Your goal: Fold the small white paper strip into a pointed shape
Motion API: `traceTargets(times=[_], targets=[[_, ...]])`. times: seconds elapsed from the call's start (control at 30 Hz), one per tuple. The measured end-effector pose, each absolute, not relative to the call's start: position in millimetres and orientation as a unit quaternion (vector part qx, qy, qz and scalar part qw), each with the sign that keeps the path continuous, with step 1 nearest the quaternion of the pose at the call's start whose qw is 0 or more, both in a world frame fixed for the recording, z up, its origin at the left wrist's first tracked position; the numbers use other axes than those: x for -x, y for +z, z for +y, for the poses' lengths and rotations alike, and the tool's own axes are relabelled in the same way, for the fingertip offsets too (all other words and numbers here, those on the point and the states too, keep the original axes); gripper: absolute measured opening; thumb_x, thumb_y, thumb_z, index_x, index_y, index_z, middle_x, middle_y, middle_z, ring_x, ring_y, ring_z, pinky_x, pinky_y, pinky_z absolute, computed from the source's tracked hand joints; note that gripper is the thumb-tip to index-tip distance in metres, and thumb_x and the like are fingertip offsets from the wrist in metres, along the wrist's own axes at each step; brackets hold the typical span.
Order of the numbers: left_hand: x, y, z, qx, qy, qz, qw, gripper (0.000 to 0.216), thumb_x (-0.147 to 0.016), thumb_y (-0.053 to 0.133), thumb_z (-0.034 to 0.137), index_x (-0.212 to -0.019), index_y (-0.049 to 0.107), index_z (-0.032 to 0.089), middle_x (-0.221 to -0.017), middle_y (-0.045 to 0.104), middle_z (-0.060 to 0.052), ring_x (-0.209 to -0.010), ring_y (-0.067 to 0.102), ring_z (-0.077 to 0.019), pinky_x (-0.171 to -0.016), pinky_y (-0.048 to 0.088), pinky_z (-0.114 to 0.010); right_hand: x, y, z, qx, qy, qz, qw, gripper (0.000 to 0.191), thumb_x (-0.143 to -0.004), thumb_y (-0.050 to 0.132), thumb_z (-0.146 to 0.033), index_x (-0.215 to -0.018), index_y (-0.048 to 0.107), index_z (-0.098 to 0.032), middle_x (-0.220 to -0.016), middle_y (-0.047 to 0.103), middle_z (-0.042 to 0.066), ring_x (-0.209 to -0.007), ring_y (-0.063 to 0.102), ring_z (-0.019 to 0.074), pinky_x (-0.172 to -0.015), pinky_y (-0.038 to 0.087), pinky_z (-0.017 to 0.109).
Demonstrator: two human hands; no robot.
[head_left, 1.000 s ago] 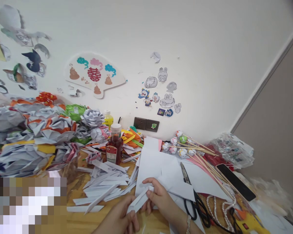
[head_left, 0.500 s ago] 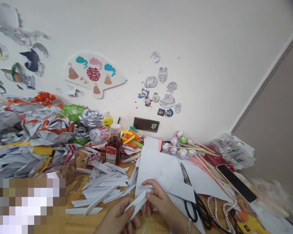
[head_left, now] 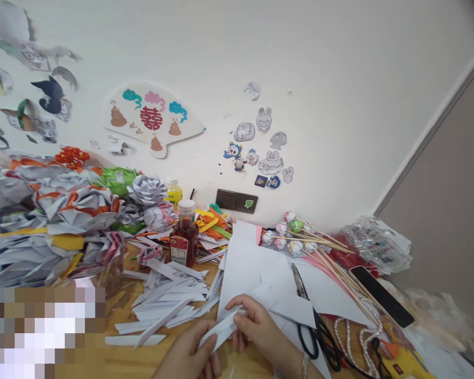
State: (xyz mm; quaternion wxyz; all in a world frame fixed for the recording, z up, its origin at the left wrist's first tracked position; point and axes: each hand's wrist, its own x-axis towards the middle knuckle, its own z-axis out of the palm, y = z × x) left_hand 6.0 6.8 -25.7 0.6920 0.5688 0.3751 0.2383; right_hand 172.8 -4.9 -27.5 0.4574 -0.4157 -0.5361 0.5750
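Observation:
Between my two hands is a folded white paper strip [head_left: 220, 332], slanting up to the right. My left hand [head_left: 195, 347] pinches its lower end, thumb on top. My right hand [head_left: 256, 323] grips the upper end between thumb and bent fingers. Left of the hands lies a loose pile of folded white paper strips [head_left: 174, 300] on the wooden table. White paper sheets [head_left: 245, 263] lie just behind the right hand. Black-handled scissors [head_left: 302, 295] rest on the sheets, right of that hand.
A bottle of red-brown liquid [head_left: 184, 237] stands behind the strips. Folded paper flowers [head_left: 75, 205] heap up at the left. Wooden sticks with paper-wrapped balls [head_left: 319, 237], a phone [head_left: 383, 296], a bead string [head_left: 365, 331] and a yellow tool [head_left: 406, 363] lie at right.
Both hands have shifted slightly left with the paper strip still between them. The right fingers have moved a little along its upper end. Everything on the table stays put.

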Motion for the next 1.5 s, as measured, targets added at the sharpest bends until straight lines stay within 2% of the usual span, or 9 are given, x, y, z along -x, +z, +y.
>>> traceTargets(times=[0.13,0.37,0.57,0.8,1.1,1.3,1.5], targets=[[-6,-31,7,-0.585,0.243,0.351,0.690,0.049,-0.065,0.048,0.066,-0.077,0.046,0.018,-0.048,0.057,0.006,-0.031,0.046,-0.0055,-0.031,0.028,-0.015,-170,-28,-5,0.449,0.568,-0.520,0.453,0.038,-0.073,0.058,-0.048,-0.081,0.055,-0.011,-0.044,0.055,-0.003,-0.032,0.045,0.0065,-0.034,0.034,0.016],[-5,-24,11,-0.557,0.273,0.348,0.703,0.061,-0.056,0.057,0.067,-0.089,0.045,0.018,-0.050,0.058,0.006,-0.032,0.048,-0.0069,-0.031,0.030,-0.016,-171,-28,-4,0.430,0.580,-0.513,0.463,0.038,-0.073,0.058,-0.048,-0.080,0.054,-0.012,-0.046,0.058,-0.001,-0.035,0.049,0.0084,-0.036,0.035,0.016],[-3,-22,15,-0.548,0.282,0.338,0.711,0.052,-0.060,0.060,0.062,-0.083,0.048,0.018,-0.050,0.060,0.005,-0.034,0.048,-0.0072,-0.033,0.032,-0.017,-173,-25,-4,0.416,0.608,-0.500,0.454,0.043,-0.064,0.068,-0.047,-0.082,0.053,-0.012,-0.047,0.059,0.000,-0.035,0.050,0.0086,-0.037,0.037,0.017],[-5,-23,7,-0.567,0.267,0.364,0.689,0.051,-0.058,0.056,0.066,-0.078,0.045,0.020,-0.045,0.052,0.009,-0.031,0.041,-0.0049,-0.032,0.028,-0.016,-169,-23,-9,0.490,0.514,-0.539,0.454,0.031,-0.063,0.071,-0.040,-0.066,0.058,-0.012,-0.053,0.056,-0.002,-0.042,0.050,0.0076,-0.042,0.038,0.018],[-4,-23,7,-0.578,0.269,0.361,0.681,0.044,-0.063,0.057,0.059,-0.076,0.045,0.020,-0.047,0.053,0.009,-0.032,0.042,-0.0047,-0.033,0.028,-0.015,-170,-24,-9,0.465,0.535,-0.545,0.447,0.031,-0.068,0.067,-0.041,-0.068,0.056,-0.012,-0.051,0.057,-0.001,-0.040,0.048,0.0072,-0.041,0.037,0.018],[-3,-19,14,-0.527,0.277,0.356,0.720,0.050,-0.055,0.062,0.061,-0.079,0.049,0.019,-0.042,0.057,0.007,-0.031,0.046,-0.0078,-0.032,0.030,-0.017,-170,-24,-9,0.438,0.552,-0.546,0.452,0.030,-0.069,0.067,-0.040,-0.081,0.057,-0.015,-0.065,0.058,0.000,-0.049,0.054,0.0096,-0.045,0.041,0.020],[-1,-11,15,-0.467,0.307,0.366,0.744,0.040,-0.051,0.071,0.049,-0.068,0.055,0.017,-0.043,0.058,0.007,-0.033,0.048,-0.0066,-0.034,0.032,-0.016,-171,-24,-8,0.422,0.558,-0.540,0.468,0.028,-0.068,0.068,-0.038,-0.075,0.058,-0.013,-0.062,0.060,0.001,-0.048,0.052,0.0088,-0.050,0.040,0.021]])
